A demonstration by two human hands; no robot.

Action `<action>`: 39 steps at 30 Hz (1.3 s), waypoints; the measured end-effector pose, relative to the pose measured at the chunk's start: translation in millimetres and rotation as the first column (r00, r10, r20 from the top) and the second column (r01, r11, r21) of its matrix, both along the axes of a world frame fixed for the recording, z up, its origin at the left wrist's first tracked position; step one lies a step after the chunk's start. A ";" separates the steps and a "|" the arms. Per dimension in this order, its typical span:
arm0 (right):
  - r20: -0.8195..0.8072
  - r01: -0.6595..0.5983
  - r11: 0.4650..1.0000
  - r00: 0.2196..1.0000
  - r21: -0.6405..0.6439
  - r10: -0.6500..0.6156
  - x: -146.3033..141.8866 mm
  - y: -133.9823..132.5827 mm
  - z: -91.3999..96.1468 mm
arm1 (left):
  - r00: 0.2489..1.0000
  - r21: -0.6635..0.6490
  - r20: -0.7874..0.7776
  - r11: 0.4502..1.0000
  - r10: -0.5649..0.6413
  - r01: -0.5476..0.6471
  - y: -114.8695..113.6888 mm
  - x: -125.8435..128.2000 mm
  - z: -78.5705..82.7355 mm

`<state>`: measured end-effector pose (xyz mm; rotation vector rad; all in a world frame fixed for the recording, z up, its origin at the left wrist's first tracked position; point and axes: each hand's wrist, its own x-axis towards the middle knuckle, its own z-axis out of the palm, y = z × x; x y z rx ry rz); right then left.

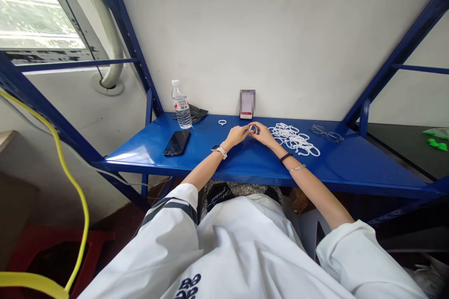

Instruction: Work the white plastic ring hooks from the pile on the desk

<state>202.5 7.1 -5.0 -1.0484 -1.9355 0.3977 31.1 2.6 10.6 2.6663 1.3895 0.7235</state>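
Above the middle of the blue shelf, my left hand (pixel 237 135) and my right hand (pixel 262 133) meet at the fingertips. Between them is a thin white ring-shaped band (pixel 254 127), pinched by the fingers of both hands; its finer detail is too small to make out. Just right of my right hand lies a loose pile of similar white rings (pixel 293 139). One single white ring (pixel 222 124) rests alone on the shelf, beyond my left hand and to its left.
Left on the blue shelf (pixel 147 149) are a black phone (pixel 177 143), a water bottle (pixel 182 110) and a black pouch (pixel 199 114). Another phone (pixel 247 103) leans on the back wall. Eyeglasses (pixel 333 137) lie right of the pile. A yellow cable (pixel 65 163) hangs at far left.
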 end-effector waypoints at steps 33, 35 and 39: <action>0.021 0.022 1.000 1.000 -0.004 -0.022 -1.1 -3.1 2.8 | 0.999 0.027 -0.019 0.999 0.046 -0.045 1.8 0.7 -2.2; 0.019 0.023 1.000 1.000 -0.012 -0.023 -0.9 -2.7 1.9 | 0.999 0.027 -0.013 0.999 0.042 -0.042 2.1 0.5 -2.2; 0.040 0.021 0.999 0.999 -0.024 -0.020 0.4 -1.0 -0.9 | 1.000 0.022 0.006 0.999 0.026 -0.026 -0.1 -0.7 0.4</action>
